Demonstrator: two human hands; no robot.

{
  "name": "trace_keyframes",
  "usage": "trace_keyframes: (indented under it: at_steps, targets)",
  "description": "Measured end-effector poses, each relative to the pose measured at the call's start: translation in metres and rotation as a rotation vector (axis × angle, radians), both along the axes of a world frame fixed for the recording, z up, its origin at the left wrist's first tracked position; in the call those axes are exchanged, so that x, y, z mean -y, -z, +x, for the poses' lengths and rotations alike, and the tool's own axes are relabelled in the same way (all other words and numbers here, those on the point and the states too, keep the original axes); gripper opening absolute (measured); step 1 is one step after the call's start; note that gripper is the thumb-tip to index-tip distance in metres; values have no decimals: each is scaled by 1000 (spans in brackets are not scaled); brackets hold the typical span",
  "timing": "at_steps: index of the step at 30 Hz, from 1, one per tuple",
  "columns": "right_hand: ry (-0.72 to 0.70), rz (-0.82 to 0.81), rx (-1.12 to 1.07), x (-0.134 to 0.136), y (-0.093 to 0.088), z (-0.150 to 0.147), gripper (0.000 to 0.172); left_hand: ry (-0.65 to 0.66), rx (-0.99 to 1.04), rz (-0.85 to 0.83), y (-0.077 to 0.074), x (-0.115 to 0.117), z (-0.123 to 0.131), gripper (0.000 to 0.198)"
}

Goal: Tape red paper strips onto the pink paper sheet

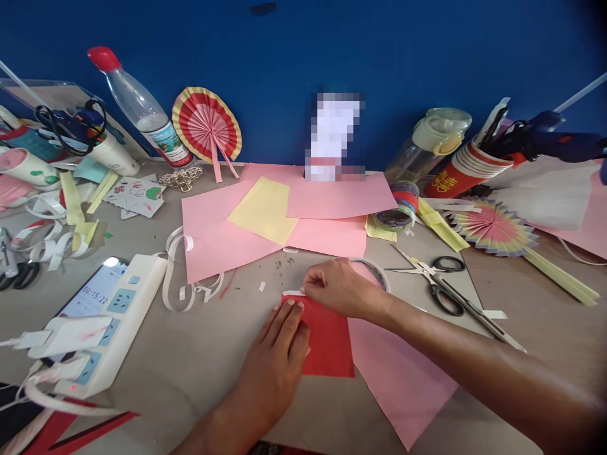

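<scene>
A red sheet of paper lies on the table, with a narrow white strip along its far edge, perhaps tape. My left hand rests on the sheet's left side, fingers stretched out flat. At the far edge my right hand pinches the end of the white strip, thumb and fingertips together. Beneath my right forearm, a pink sheet reaches toward the near side. A roll of tape shows partly behind my right hand.
Black-handled scissors and a utility knife lie on the right. Pink sheets and a yellow piece spread behind the hands. A power strip and a phone occupy the left. Bottles, cups and paper fans stand farther back.
</scene>
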State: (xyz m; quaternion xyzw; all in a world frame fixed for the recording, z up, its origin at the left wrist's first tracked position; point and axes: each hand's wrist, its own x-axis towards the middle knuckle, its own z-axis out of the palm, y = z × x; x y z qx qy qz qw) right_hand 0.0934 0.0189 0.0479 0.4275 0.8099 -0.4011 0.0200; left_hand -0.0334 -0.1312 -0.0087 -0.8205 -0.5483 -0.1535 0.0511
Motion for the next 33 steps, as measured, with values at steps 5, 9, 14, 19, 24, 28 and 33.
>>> trace_keyframes:
  at_steps: [5, 9, 14, 19, 24, 28, 33]
  targets:
    - [-14, -12, 25, -3, -1, -2, 25, -4, 18, -23, 0, 0, 0, 23]
    - [-3, -55, 33, -5, -5, -2, 24, -1, 21, -26, 0, 0, 0, 22]
    - [22, -136, -25, -8, -2, 8, 20, -1, 40, -50, -2, 0, 0, 22]
    - [108, -273, -102, -12, 2, 32, 17, -1, 55, -67, -3, 1, 0, 22]
    - [108, -396, -156, -17, -10, 67, 22, -11, 56, -67, -2, 1, 1, 22]
    - [19, -600, -126, -25, -27, 100, 25, -5, 48, -53, -1, 1, 1, 21]
    - [-43, -636, -69, -24, -34, 106, 21, -4, 35, -41, 1, 2, 1, 22]
